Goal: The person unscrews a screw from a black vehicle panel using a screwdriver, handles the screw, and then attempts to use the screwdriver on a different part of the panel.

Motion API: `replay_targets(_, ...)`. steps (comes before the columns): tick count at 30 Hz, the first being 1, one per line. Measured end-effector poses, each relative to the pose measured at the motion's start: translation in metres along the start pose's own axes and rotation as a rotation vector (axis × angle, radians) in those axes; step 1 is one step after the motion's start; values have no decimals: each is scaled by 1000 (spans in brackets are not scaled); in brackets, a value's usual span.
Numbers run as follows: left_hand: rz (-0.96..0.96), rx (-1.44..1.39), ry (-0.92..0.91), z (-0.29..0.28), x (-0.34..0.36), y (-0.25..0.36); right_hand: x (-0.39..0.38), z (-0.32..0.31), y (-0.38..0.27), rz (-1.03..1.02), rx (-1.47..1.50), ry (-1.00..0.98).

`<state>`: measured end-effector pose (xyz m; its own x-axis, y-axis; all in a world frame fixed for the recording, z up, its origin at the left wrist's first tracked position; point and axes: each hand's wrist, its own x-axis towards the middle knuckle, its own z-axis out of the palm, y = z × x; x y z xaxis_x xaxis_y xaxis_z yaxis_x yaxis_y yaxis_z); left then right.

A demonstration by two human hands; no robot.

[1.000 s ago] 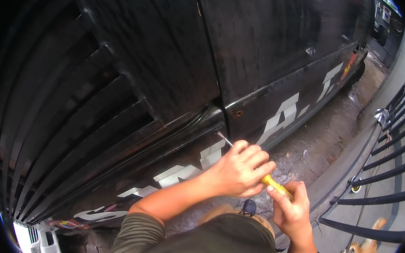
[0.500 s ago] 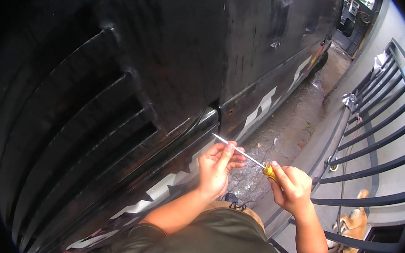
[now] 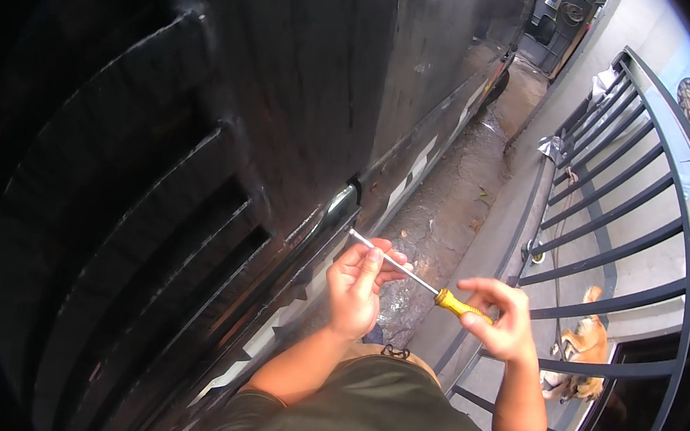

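Note:
A screwdriver (image 3: 450, 301) with a yellow handle and a thin metal shaft is held out in front of my body, slanting with its tip up to the left. My left hand (image 3: 353, 293) pinches the shaft between thumb and fingers a little behind the tip. Around the end of the handle is my right hand (image 3: 508, 321), its grip loose, with the thumb below and the index finger raised above. The tip is close in view to the lower edge of a large dark metal panel (image 3: 306, 91), but I cannot tell whether they touch.
On the right stands a dark metal railing (image 3: 613, 304) with curved bars. Behind it a tan dog (image 3: 586, 348) lies on the floor. A wet, narrow concrete strip (image 3: 451, 200) runs between panel and railing toward a far gate (image 3: 556, 29).
My right fingers have loosened and spread, moving back along the handle so more of it shows. The screwdriver has turned. The view has shifted slightly, bringing more railing into sight.

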<state>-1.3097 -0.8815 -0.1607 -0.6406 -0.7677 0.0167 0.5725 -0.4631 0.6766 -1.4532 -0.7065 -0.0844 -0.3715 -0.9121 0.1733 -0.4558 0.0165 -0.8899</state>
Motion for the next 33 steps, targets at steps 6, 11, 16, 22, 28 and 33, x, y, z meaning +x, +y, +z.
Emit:
replay_targets(6,-48,-82,-129,-10,1,-6,-23,26,13,597,973,-393)
replay_targets(11,-97,-128,-103,0,1,3,-24,28,0,-159,-457,38)
replay_targets(16,-80,-195,-89,4,1,-1,-41,27,6,540,907,-16)
replay_targets(22,-78,-237,-55,11,-1,4,-39,36,-10,668,1135,-86)
replay_targets(28,-32,-124,-66,8,0,3,-43,28,-2,788,1319,-90)
replay_targets(33,-30,-71,-83,7,4,11,-48,33,12,749,1477,-124)
